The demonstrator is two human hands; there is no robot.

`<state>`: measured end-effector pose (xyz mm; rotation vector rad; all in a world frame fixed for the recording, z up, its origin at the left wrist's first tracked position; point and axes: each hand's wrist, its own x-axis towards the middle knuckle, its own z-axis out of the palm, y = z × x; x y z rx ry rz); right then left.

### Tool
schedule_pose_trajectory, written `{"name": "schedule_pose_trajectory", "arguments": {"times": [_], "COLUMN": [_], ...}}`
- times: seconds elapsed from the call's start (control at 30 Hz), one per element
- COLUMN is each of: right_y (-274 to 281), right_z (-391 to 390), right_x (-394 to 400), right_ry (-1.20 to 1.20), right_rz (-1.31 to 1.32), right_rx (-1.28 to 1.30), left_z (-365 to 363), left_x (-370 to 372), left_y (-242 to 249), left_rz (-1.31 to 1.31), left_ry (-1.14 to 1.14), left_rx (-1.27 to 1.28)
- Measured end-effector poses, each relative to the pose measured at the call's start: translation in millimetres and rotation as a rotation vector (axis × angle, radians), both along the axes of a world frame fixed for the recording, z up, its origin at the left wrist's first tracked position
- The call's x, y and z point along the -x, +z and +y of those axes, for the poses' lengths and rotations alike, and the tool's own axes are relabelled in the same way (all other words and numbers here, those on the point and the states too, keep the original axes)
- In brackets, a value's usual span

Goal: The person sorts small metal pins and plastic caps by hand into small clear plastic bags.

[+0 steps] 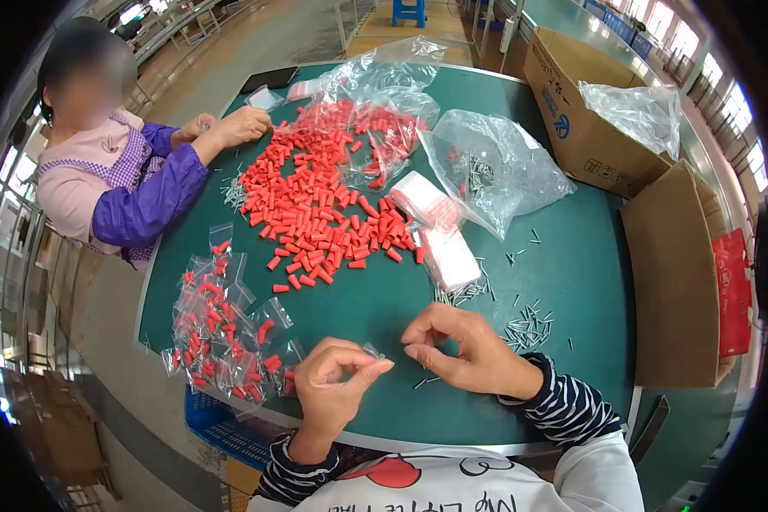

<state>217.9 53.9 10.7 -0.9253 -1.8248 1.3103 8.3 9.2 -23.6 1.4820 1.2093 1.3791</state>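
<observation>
Left hand (pixel 337 380): pinching a bit of clear plastic (pixel 372 351)
Right hand (pixel 465 348): fingertips close, can't tell if holding anything
Screws (pixel 529 327): loose on counter (pixel 580 256), just beyond right hand
Small bags (pixel 222 331): heaped beside left hand
Red caps (pixel 324 213): piled mid-counter, beyond both hands

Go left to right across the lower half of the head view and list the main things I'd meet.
Clear bags with red plugs → left hand → right hand → cardboard box → red packet.
</observation>
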Motion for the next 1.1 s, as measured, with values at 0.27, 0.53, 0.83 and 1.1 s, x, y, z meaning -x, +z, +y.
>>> {"name": "schedule_pose_trajectory", "arguments": {"times": [0.27, 0.53, 0.83, 1.1], "right_y": [1.7, 0.2, 6.9, -5.1], "right_z": [-0.9, -1.7, -2.9, -1.8], "right_x": [-0.6, -3.2, 5.9, 8.5], "right_ry": [0.035, 0.094, 0.040, 0.039], "right_rz": [0.046, -0.064, 0.013, -0.103], "right_rx": [-0.070, -0.079, -0.187, -0.309], "left_z": [3.9, 5.7, 11.7, 12.4], "left_x": [-8.1, -11.1, -12.4, -11.7], "left_y": [-11.3, -3.7, -1.1, -0.9], "left_rz": [0.169, 0.331, 0.393, 0.439], "left_ry": [-0.053, -0.071, -0.024, -0.059], "left_rx": [-0.108, -0.182, -0.212, -0.189]}}
